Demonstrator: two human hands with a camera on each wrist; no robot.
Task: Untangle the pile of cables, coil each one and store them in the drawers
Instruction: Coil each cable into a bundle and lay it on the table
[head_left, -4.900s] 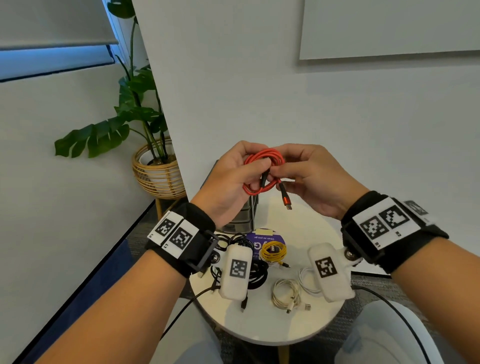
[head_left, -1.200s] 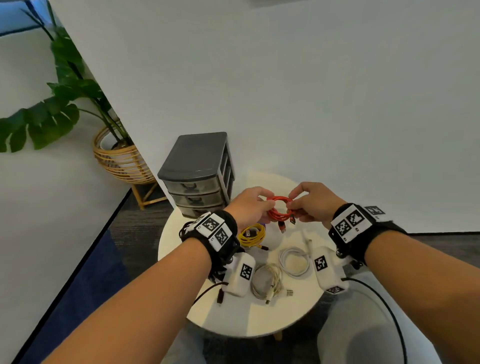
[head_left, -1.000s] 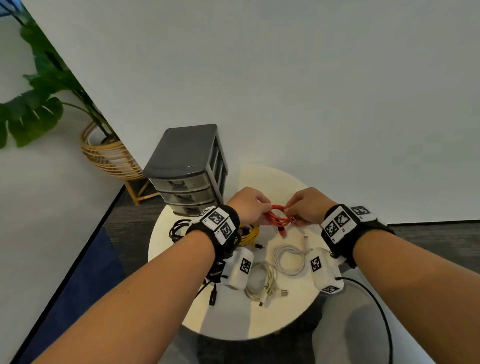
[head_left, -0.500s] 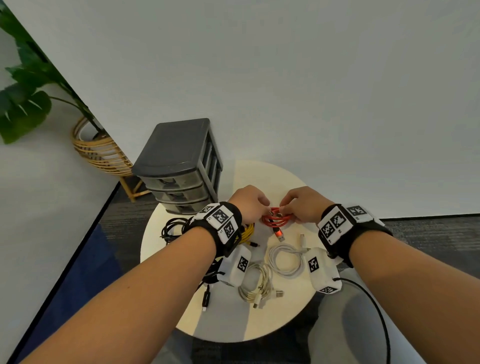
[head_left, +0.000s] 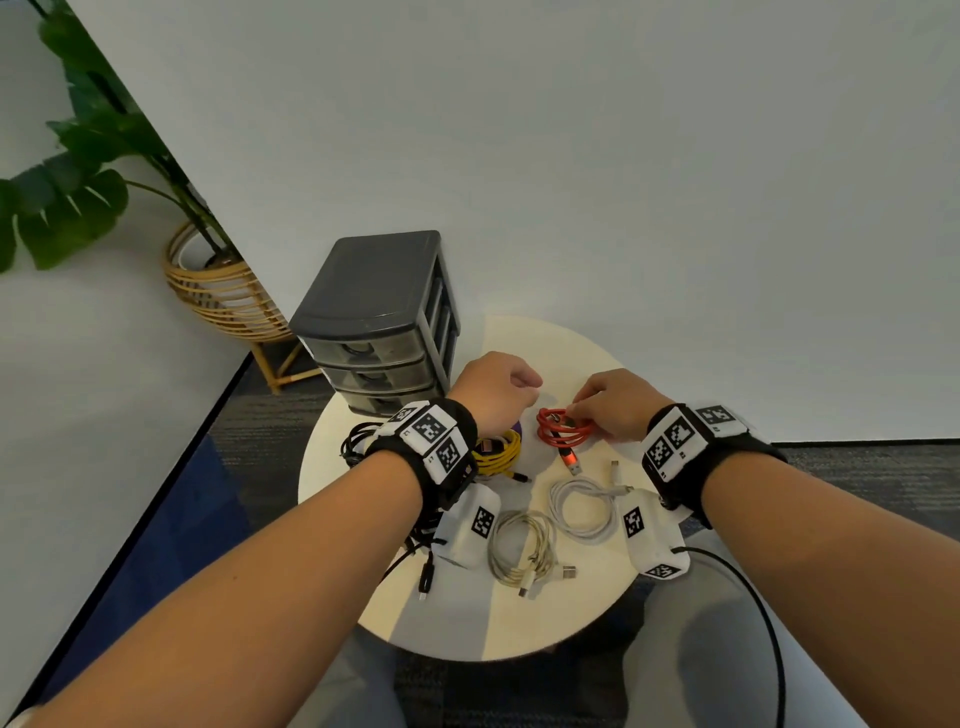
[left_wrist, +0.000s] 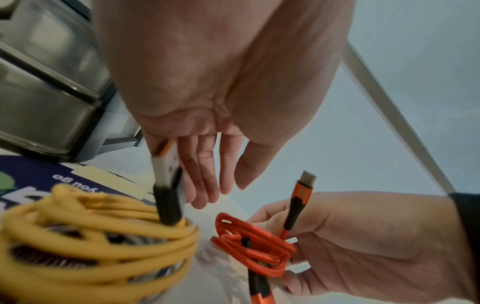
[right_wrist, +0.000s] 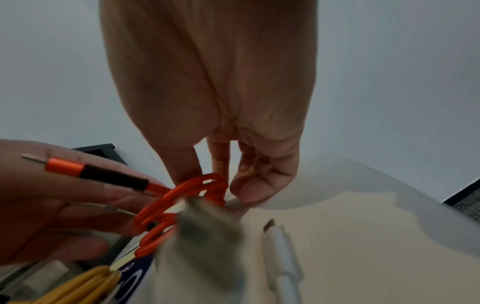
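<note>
A coiled red cable (head_left: 563, 434) with black and orange plugs sits just above the round white table (head_left: 519, 618), behind the other coils. My right hand (head_left: 608, 408) pinches its right side, fingers and thumb curled round the loops (right_wrist: 182, 197). In the left wrist view the same coil (left_wrist: 259, 246) shows in the right hand (left_wrist: 363, 236). My left hand (head_left: 498, 387) hovers just left of the coil. Its fingers (left_wrist: 207, 174) are straight and hold nothing. The grey three-drawer unit (head_left: 379, 322) stands at the table's back left, all drawers closed.
A yellow coil (head_left: 498, 452) lies on a purple card by my left wrist. White coil (head_left: 582, 506) and beige coil (head_left: 519, 545) lie near the front. Black cables (head_left: 358, 441) bunch at the left edge. A plant in a rattan basket (head_left: 223, 296) stands on the floor at left.
Both hands came down from chest height to the table with the red coil. The left hand has let go of it and drawn off to the left; the right still holds it.
</note>
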